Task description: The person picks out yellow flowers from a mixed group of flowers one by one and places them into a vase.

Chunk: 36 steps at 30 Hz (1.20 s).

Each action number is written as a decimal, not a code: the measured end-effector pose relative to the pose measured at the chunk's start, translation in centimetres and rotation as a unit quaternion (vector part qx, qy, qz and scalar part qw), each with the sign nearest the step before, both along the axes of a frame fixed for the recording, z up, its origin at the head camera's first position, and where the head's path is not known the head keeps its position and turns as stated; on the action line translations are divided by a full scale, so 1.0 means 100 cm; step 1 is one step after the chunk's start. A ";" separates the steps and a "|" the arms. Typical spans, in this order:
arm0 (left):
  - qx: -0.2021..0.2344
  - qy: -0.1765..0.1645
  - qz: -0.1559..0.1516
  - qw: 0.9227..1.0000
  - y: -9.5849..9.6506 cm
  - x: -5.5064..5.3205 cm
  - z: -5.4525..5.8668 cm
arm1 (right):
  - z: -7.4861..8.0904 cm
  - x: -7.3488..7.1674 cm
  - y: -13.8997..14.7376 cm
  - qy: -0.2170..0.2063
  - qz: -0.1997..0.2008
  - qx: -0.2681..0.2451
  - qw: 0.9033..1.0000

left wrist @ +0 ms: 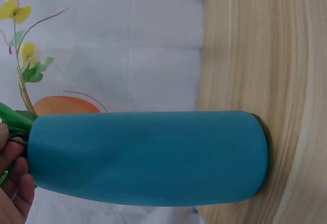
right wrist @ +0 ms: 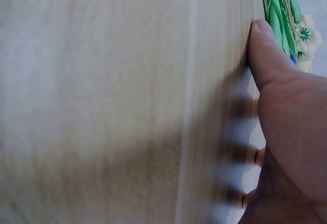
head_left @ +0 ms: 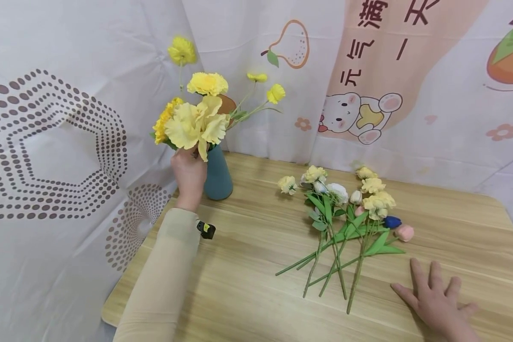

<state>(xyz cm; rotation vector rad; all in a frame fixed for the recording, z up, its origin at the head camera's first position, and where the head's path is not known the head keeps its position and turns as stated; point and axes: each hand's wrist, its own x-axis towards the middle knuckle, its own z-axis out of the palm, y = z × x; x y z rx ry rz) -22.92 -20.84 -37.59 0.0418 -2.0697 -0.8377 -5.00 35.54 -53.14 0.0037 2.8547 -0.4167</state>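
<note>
A blue vase (head_left: pixel 219 176) stands upright at the table's back left, holding several yellow artificial flowers. My left hand (head_left: pixel 190 173) is at its mouth, just under a large pale yellow flower (head_left: pixel 196 124). In the left wrist view, the fingers (left wrist: pixel 21 185) pinch a green flower stem (left wrist: pixel 18 141) right at the vase's rim; the stem's lower end is hidden. My right hand (head_left: pixel 442 304) rests on the table at the right with fingers spread, holding nothing. Beyond its fingertips lie loose flowers, among them a pink tulip (head_left: pixel 404 232) and a blue tulip (head_left: pixel 392 222).
Loose cream roses (head_left: pixel 378 203), a white flower (head_left: pixel 337 193) and green stems (head_left: pixel 355 280) lie crossed on the wooden table (head_left: pixel 239 266). A printed curtain (head_left: pixel 256 118) hangs along the back and left edges. Thin-stemmed yellow blooms (head_left: pixel 275 93) reach out right of the vase.
</note>
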 end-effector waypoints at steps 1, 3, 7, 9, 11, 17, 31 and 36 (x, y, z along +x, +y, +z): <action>0.006 -0.004 -0.002 1.000 0.000 0.000 0.000 | 0.000 0.000 0.000 -0.001 -0.001 -0.002 1.000; 0.008 -0.008 -0.004 1.000 -0.001 -0.001 -0.001 | -0.001 -0.001 0.001 -0.003 -0.002 -0.005 1.000; -0.002 -0.012 0.005 1.000 -0.001 -0.001 -0.004 | -0.004 -0.001 0.002 -0.001 -0.004 -0.007 1.000; -0.014 -0.006 0.008 1.000 -0.001 -0.001 -0.005 | -0.005 -0.001 0.002 0.001 -0.005 -0.006 1.000; -0.024 0.004 -0.001 1.000 -0.002 -0.001 -0.007 | -0.005 -0.001 0.003 0.002 -0.006 -0.006 1.000; -0.030 0.010 -0.009 0.999 -0.002 0.003 -0.014 | -0.004 -0.001 0.002 0.002 -0.003 -0.002 1.000; 0.027 -0.030 -0.007 0.999 0.002 0.006 -0.021 | -0.005 -0.004 0.004 0.000 -0.001 -0.008 1.000; 0.072 -0.049 -0.033 0.996 0.010 0.014 -0.031 | -0.006 -0.005 0.005 0.001 0.001 -0.009 1.000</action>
